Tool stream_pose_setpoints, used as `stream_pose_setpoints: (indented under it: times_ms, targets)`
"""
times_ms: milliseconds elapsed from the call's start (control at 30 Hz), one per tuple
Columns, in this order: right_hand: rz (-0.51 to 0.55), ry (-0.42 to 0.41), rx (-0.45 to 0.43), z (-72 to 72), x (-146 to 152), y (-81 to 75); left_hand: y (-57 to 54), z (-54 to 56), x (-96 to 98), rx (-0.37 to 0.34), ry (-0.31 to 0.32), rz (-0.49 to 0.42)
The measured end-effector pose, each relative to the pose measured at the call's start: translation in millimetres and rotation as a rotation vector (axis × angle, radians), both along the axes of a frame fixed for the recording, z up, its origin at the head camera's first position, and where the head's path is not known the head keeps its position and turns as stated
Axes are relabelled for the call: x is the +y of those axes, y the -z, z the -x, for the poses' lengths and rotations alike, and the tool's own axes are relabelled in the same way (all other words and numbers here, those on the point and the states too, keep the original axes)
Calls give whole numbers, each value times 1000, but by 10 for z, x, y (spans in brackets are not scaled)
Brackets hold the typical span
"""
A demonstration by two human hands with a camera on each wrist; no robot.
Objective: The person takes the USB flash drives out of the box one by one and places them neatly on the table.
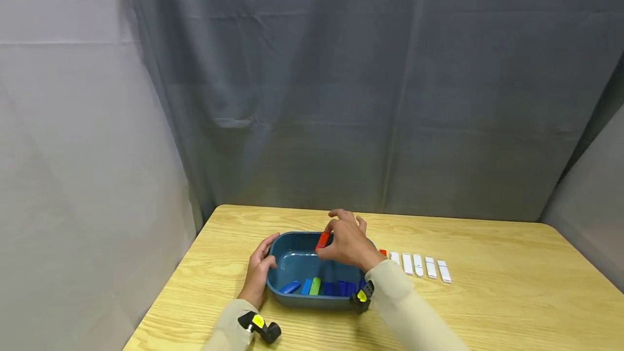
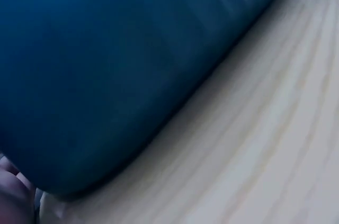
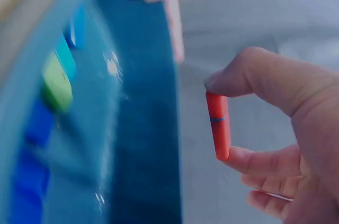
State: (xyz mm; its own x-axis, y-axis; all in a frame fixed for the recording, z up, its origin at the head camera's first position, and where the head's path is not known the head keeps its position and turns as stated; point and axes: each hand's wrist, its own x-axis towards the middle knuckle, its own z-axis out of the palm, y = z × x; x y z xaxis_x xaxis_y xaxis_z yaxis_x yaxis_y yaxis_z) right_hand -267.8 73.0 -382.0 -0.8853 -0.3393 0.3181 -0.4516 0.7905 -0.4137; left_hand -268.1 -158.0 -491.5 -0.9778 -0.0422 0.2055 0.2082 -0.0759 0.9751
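My left hand (image 1: pixel 257 271) grips the left end of a dark blue plastic basin (image 1: pixel 322 302), its thumb over the rim. Above the basin's far side, my right hand (image 1: pixel 347 242) pinches a red USB stick (image 3: pixel 219 126) end to end between thumb and finger. A thin seam crosses the stick's middle. Along the near side inside the basin lie a green stick (image 1: pixel 315 286), a light blue stick (image 1: pixel 306 286) and several darker blue ones (image 1: pixel 341 288). In the left wrist view, the basin's outer wall (image 2: pixel 132 65) fills much of the picture.
Right of the basin, several white sticks (image 1: pixel 407 264) stand in a row on the wooden table (image 1: pixel 512 280), with another red stick (image 1: pixel 383 252) at the row's left end, partly hidden by my right arm. A grey curtain (image 1: pixel 317 96) hangs behind the table.
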Motion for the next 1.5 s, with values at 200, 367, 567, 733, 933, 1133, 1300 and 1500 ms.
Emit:
stream_pose_setpoints:
  times_ms: [200, 367, 567, 733, 933, 1133, 1300, 1500]
  targets:
    - [74, 42, 60, -33, 355, -23, -13, 32, -173, 9, 16, 23]
    - [113, 78, 55, -85, 568, -12, -8, 57, -320, -1, 3, 33]
    - [121, 99, 54, -121, 743, 50, -38, 66, -466, -33, -61, 41]
    - [101, 117, 45, -135, 839, 155, -54, 76, -552, -36, -77, 9]
    - [84, 133, 27, -145, 916, 299, -41, 62, -559, -13, -90, -10]
    - [49, 128, -12, -167, 975, 414, -5, 37, -519, -17, -79, -12]
    - [14, 98, -82, -158, 987, 430, -36, 7, -516, -39, -76, -26]
    - [-33, 69, -125, -148, 995, 511, -85, -33, -513, -45, -67, -37]
